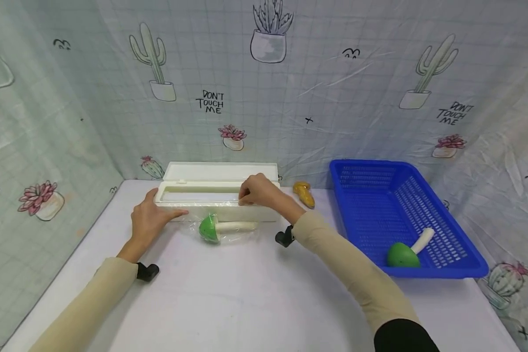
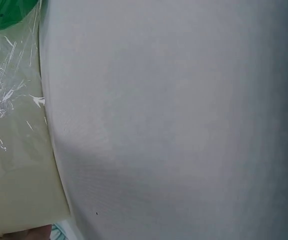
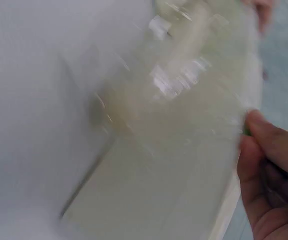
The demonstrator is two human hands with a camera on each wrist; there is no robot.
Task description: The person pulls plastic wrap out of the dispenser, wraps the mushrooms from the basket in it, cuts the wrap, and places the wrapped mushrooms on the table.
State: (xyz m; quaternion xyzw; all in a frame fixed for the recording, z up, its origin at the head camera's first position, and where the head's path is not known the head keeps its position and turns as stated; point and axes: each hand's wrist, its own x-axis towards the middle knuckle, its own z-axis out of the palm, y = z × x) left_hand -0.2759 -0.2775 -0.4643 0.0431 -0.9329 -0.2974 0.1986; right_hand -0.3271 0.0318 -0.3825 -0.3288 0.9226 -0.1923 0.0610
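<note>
A long white cling film dispenser (image 1: 224, 212) stands at the back of the table with its lid (image 1: 222, 171) up. My left hand (image 1: 148, 217) grips its left end, thumb along the front and fingers behind. At the front top edge, right of the middle, my right hand (image 1: 258, 189) pinches a small slide cutter; only a green bit of it shows between thumb and forefinger in the right wrist view. Clear film (image 3: 176, 80) hangs down the dispenser's front. Against it lies a toy mushroom (image 1: 209, 228) with a green cap and white stem, covered by the film.
To the right, a blue plastic basket (image 1: 361, 215) holds another green-capped mushroom (image 1: 403, 255). A small yellow-brown object (image 1: 305, 194) lies between dispenser and basket. A patterned curtain (image 1: 308, 88) closes off the back and sides of the white table (image 1: 229, 298).
</note>
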